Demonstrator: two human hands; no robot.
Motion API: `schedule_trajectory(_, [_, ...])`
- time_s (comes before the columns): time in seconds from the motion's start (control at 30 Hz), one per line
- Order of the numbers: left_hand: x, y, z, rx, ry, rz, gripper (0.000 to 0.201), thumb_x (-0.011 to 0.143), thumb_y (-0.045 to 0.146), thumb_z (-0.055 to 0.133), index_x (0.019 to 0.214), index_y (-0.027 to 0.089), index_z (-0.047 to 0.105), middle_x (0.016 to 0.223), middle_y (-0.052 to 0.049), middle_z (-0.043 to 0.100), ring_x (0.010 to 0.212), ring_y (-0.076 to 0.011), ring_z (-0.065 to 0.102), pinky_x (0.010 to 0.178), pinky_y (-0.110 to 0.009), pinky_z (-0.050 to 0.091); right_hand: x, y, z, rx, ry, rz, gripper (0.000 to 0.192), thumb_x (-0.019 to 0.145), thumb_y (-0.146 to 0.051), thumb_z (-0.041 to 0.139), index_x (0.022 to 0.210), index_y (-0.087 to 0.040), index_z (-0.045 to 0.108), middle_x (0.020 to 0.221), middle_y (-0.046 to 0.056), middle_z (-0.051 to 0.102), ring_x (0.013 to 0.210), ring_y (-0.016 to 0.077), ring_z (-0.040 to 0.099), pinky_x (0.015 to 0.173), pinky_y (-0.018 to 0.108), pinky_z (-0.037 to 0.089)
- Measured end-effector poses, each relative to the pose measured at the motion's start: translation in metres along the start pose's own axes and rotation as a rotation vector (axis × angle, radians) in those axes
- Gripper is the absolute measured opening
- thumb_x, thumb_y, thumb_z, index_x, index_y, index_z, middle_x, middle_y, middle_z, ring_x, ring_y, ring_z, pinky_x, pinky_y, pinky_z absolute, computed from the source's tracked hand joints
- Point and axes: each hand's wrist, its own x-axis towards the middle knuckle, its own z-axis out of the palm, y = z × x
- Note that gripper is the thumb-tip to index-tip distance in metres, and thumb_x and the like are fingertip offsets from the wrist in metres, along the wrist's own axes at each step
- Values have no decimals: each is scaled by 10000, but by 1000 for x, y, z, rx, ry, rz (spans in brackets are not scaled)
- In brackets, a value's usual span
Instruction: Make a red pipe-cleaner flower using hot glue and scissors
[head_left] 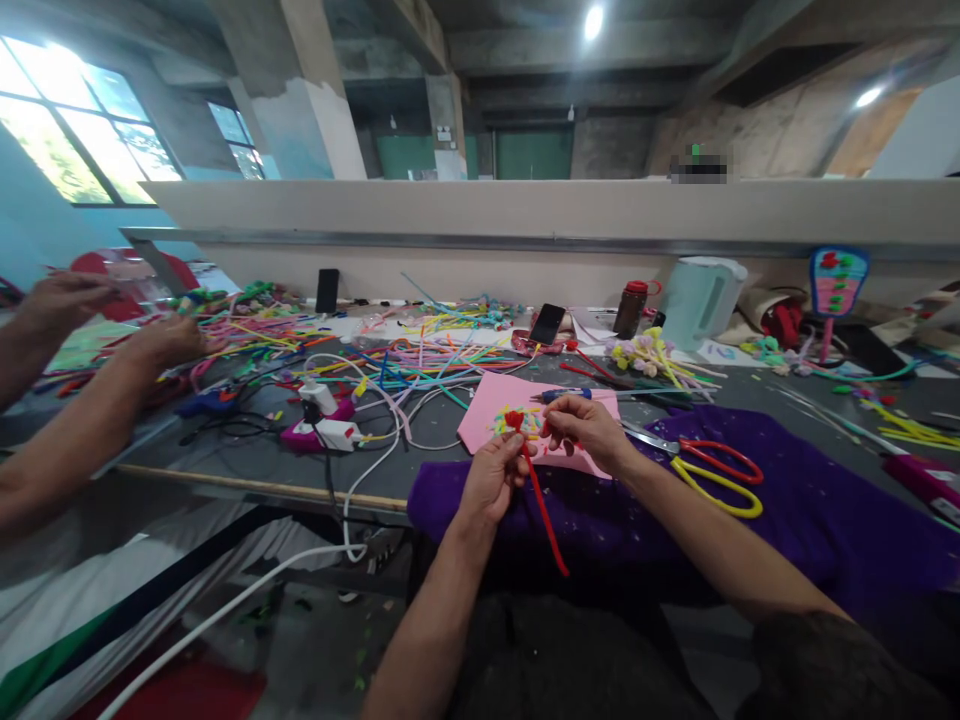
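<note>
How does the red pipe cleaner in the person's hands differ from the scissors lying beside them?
The red pipe cleaner is held in the left hand and right hand; the scissors lie untouched on the purple cloth. The pipe cleaner is one thin stem; the scissors have looped red and yellow handles. Both show red.

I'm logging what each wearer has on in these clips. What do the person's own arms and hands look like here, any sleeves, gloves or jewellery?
Both forearms are bare up to the bottom edge of the picture, with no sleeve showing. The left hand and the right hand wear no gloves. No watch, bracelet or ring can be seen on the wrists or fingers, though the fingers are small in this view. No markings are visible.
</note>
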Motion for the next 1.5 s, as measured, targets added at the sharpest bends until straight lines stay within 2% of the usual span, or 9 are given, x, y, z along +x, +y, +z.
schedule_trajectory(0.23, [0,0,1,40,-26,-45,223,603,251,687,743,119,575,621,2,611,369,-8,435,323,-116,293,5,10,3,101,53,48,250,650,-335,659,766,-143,550,611,-16,593,452,77,534,364,161,352])
schedule_trajectory(0.43, [0,0,3,94,-22,-31,208,614,280,681,688,113,582,577,3,605,349,-14,430,321,-130,289,3,14,6,142,-11,111,237,660,-347,654,751,-144,569,609,-21,579,447,53,497,369,152,310])
schedule_trajectory(0.63, [1,-3,3,113,-48,-11,191,646,291,656,683,115,590,501,19,568,334,-22,415,334,-141,284,-2,9,12,182,-89,188,229,680,-348,642,771,-154,561,612,-28,577,476,53,504,432,157,358])
schedule_trajectory(0.83, [0,-5,3,147,-126,13,222,687,311,614,742,96,615,466,18,538,304,-16,357,329,-158,240,0,8,7,235,-207,226,241,721,-365,591,745,-126,567,578,-12,569,398,51,473,313,146,255])
schedule_trajectory(0.97, [-1,-4,2,153,-163,12,219,699,312,602,735,96,612,472,17,532,304,-15,345,332,-167,225,5,15,2,301,-268,240,226,726,-332,572,711,-107,569,570,-3,566,358,41,443,302,149,257])
schedule_trajectory(1.17, [2,-5,0,132,-117,-24,214,698,325,601,664,114,585,362,44,448,293,-23,330,340,-164,212,0,11,5,237,-139,233,285,765,-404,511,751,-126,571,662,18,609,419,53,494,342,151,309])
schedule_trajectory(1.23, [3,-6,-1,134,-98,-20,220,696,330,602,638,120,572,343,46,438,286,-27,330,339,-165,216,-2,8,8,173,-115,210,263,746,-405,543,771,-143,558,669,9,612,426,55,498,341,146,298])
schedule_trajectory(1.37, [2,-8,-1,161,-115,5,228,702,333,595,638,116,574,350,41,452,281,-26,334,332,-165,215,-3,6,11,66,-158,146,215,701,-339,613,713,-142,528,556,-26,559,383,43,454,319,132,258])
schedule_trajectory(1.5, [1,-7,1,162,-113,6,230,679,324,618,621,107,573,401,30,501,277,-19,344,321,-164,215,0,11,7,114,-226,191,211,718,-328,599,708,-130,527,553,-28,550,366,27,432,317,125,248])
